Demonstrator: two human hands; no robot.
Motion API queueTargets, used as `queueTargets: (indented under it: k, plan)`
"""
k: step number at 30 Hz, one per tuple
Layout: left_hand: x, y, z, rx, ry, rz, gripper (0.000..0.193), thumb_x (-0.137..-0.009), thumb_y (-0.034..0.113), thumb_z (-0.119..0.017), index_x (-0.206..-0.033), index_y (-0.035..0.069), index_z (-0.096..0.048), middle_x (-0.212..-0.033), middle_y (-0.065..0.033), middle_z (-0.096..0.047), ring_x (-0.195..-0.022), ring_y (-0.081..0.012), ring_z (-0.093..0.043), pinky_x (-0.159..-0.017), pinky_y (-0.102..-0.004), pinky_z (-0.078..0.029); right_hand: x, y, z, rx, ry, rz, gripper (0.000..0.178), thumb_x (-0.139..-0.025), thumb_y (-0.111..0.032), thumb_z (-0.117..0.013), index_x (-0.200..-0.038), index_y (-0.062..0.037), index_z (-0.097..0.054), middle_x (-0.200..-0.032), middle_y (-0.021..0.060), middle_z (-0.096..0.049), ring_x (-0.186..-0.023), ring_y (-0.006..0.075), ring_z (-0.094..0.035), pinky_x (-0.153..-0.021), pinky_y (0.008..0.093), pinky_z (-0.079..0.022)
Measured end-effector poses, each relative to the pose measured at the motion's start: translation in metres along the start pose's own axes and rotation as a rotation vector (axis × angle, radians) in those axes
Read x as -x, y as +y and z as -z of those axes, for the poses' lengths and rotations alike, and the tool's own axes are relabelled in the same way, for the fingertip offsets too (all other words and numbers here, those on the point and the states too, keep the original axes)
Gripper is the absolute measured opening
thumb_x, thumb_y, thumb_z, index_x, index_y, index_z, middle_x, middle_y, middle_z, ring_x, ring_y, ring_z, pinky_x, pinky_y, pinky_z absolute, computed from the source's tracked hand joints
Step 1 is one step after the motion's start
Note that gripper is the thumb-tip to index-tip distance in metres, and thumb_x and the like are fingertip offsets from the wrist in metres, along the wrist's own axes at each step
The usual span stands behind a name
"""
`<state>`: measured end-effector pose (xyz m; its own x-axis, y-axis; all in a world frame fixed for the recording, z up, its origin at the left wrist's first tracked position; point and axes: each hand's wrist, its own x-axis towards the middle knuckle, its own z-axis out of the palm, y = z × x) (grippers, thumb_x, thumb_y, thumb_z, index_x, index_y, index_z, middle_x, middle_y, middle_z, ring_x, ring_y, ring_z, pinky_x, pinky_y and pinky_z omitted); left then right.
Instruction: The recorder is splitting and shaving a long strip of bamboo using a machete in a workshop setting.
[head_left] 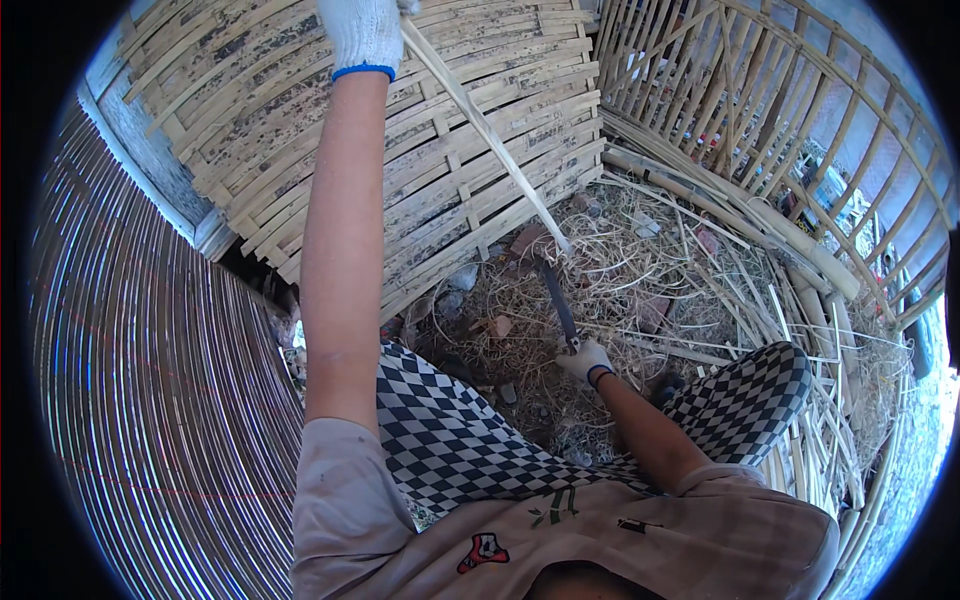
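Note:
My left hand (360,35), in a white knit glove with a blue cuff, is raised at the top edge, closed around the upper end of a pale bamboo strip (480,125). The fingers are partly cut off by the frame edge. From there the strip slants down and right to the ground litter. My right hand (585,362), gloved the same way, is wrapped around the handle of a long dark-bladed knife (557,298). The blade points up and away, its far end close to the strip's lower end; whether they touch I cannot tell.
A woven bamboo panel (470,180) stands ahead, and a slatted bamboo frame (700,90) at the far right. Thin shavings (620,265), stones and brick pieces cover the ground. Bamboo poles (790,235) lie at the right. Ribbed dark sheeting (150,330) is at the left.

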<state>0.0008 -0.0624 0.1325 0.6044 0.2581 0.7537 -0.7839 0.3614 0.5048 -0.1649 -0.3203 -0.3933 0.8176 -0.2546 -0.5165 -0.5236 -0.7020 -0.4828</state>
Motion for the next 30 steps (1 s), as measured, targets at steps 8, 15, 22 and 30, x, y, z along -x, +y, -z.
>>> queueTargets:
  k: [8, 15, 22, 30]
  plan:
    - [-0.02, -0.02, 0.037, 0.03, 0.154, 0.047, 0.037, -0.102, 0.046, -0.056, -0.081, 0.015, -0.052, -0.053, 0.0032, -0.041, -0.037, -0.0112, -0.038, -0.033, -0.0281, -0.027, 0.025, -0.044, 0.092, -0.845, -0.366, 0.044, 0.028, -0.097, -0.033, -0.061, -0.107, -0.0094, -0.069, -0.068, 0.0003, -0.059, -0.049, 0.0128, -0.053, -0.05, 0.0332, -0.047]
    - [-0.025, 0.026, 0.042, 0.078, 0.119, -0.061, 0.04, -0.103, 0.049, -0.052, -0.082, 0.016, -0.052, -0.054, 0.0049, -0.038, -0.039, -0.0099, -0.033, -0.034, -0.0271, -0.025, 0.048, -0.103, 0.069, -1.652, -0.73, 0.08, 0.01, -0.099, -0.017, -0.052, -0.091, -0.0163, -0.057, -0.068, -0.007, -0.05, -0.049, 0.0093, -0.047, -0.05, 0.0306, -0.043]
    - [-0.02, 0.06, 0.044, 0.032, 0.09, -0.176, 0.038, -0.104, 0.048, -0.05, -0.083, 0.016, -0.051, -0.056, 0.006, -0.035, -0.042, -0.0093, -0.032, -0.036, -0.0261, -0.024, 0.045, -0.095, 0.065, -1.503, -0.405, 0.062, 0.015, -0.092, -0.008, -0.052, -0.079, -0.0148, -0.049, -0.067, -0.0013, -0.049, -0.048, 0.0134, -0.045, -0.046, 0.0341, -0.044]
    - [-0.016, 0.074, 0.037, -0.146, 0.159, -0.244, 0.034, -0.105, 0.042, -0.051, -0.086, 0.015, -0.054, -0.057, 0.0055, -0.039, -0.042, -0.0081, -0.036, -0.035, -0.0253, -0.026, 0.037, -0.078, 0.048, -1.026, -0.377, 0.16, 0.018, -0.089, -0.021, -0.068, -0.089, -0.0051, -0.061, -0.069, 0.0037, -0.058, -0.05, 0.0148, -0.052, -0.047, 0.0338, -0.045]
